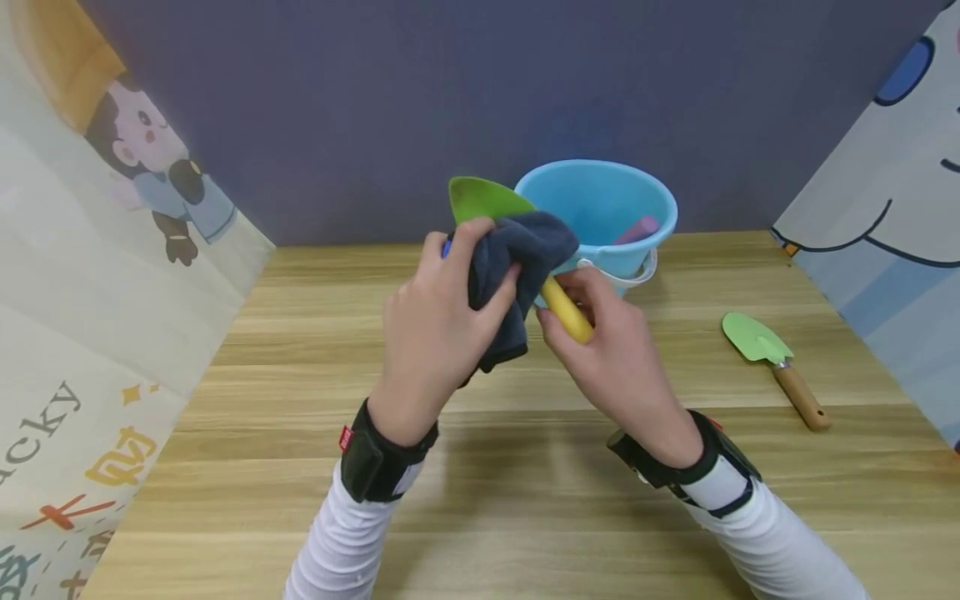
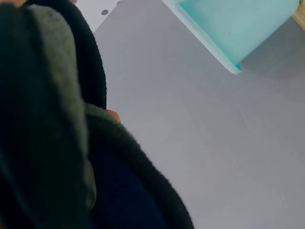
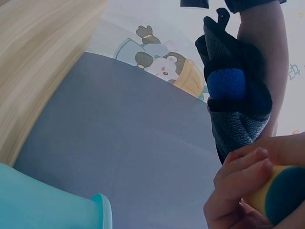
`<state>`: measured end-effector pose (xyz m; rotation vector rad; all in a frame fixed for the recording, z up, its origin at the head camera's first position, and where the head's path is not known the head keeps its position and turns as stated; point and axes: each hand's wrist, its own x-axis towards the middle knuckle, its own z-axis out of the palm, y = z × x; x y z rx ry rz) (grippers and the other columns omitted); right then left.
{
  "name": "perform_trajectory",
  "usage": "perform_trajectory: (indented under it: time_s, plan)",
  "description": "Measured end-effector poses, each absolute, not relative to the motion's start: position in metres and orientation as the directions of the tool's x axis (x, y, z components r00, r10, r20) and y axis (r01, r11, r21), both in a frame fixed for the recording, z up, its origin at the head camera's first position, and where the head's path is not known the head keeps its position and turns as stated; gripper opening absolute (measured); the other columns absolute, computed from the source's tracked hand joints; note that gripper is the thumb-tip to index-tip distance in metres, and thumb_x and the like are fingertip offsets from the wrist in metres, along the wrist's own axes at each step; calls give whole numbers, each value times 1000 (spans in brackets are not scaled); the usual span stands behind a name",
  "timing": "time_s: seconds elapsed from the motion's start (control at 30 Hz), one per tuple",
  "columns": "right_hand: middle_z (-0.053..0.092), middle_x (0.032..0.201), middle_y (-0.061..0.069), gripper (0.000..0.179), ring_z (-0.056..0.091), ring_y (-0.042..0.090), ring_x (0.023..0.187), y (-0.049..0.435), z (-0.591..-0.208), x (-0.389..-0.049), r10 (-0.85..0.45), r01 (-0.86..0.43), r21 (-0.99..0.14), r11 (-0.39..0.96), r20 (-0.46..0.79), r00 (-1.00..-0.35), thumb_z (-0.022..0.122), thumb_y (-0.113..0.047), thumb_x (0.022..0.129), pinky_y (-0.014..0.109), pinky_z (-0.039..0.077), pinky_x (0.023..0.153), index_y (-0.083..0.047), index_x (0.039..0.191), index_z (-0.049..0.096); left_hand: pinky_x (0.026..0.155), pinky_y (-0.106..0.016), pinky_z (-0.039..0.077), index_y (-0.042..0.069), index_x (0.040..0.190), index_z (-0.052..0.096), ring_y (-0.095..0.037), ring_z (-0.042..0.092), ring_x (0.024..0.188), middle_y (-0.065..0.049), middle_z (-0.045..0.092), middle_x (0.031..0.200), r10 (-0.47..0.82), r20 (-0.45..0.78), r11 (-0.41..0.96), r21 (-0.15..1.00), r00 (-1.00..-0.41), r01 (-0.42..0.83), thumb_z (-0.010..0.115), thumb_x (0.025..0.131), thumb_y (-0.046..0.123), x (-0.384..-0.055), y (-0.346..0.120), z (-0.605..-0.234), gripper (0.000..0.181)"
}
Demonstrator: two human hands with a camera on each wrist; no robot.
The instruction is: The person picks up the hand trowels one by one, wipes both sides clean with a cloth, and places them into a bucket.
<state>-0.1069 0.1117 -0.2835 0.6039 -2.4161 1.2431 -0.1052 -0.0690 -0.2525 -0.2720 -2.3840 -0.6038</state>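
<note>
A toy shovel with a green blade and a yellow handle is held up over the table, blade toward the back. Its middle is wrapped in a dark grey cloth, which my left hand grips with the thumb on the near side. Fingers of my right hand curl round the yellow handle. In the right wrist view the handle's dark round end shows within that hand, and a blue patch shows on the cloth. Cloth folds fill much of the left wrist view.
Just behind my right hand stands a light blue bucket with a white handle and a purple item inside. A small light green trowel with a wooden grip lies at the right. A dark panel closes off the table's back.
</note>
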Motion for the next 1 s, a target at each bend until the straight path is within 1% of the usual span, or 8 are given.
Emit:
perform_trajectory:
  time_s: [0.17,0.27,0.63,0.77,1.0]
  plan:
    - [71,106,10,31,61,20,81,111,-284,-106,-215,-517,-671,531,484,-849,67,-11,97,32,50,68,-4,125,57,47,-39,47,24,137,52,-25,57,54,-14,61,103,21,646,867,367,-763,336,64,98,44,-107,-73,-251,45]
    - [70,104,10,31,60,20,79,110,-284,-106,-219,-506,-674,538,469,-856,67,-12,97,31,49,67,-4,125,57,48,-40,48,24,137,52,-27,58,55,-15,61,105,7,649,866,376,-761,328,64,98,44,-107,-76,-250,46]
    - [71,107,10,34,60,21,78,108,-282,-105,-230,-462,-696,550,406,-885,68,-14,97,31,50,66,-5,127,57,50,-43,48,23,137,52,-30,57,58,-16,60,104,-65,655,874,401,-753,274,63,99,42,-109,-87,-247,45]
    - [72,109,10,35,61,21,78,108,-282,-105,-234,-459,-694,554,399,-887,69,-14,96,31,50,67,-5,128,57,51,-43,48,23,137,52,-31,57,59,-16,60,107,-90,648,867,424,-756,261,64,98,42,-109,-90,-244,45]
    - [72,111,10,35,62,21,81,109,-282,-105,-238,-457,-690,562,394,-888,70,-13,95,33,51,69,-6,127,57,53,-44,49,22,137,53,-33,58,58,-16,60,107,-116,652,865,437,-750,246,64,98,42,-109,-95,-242,45]
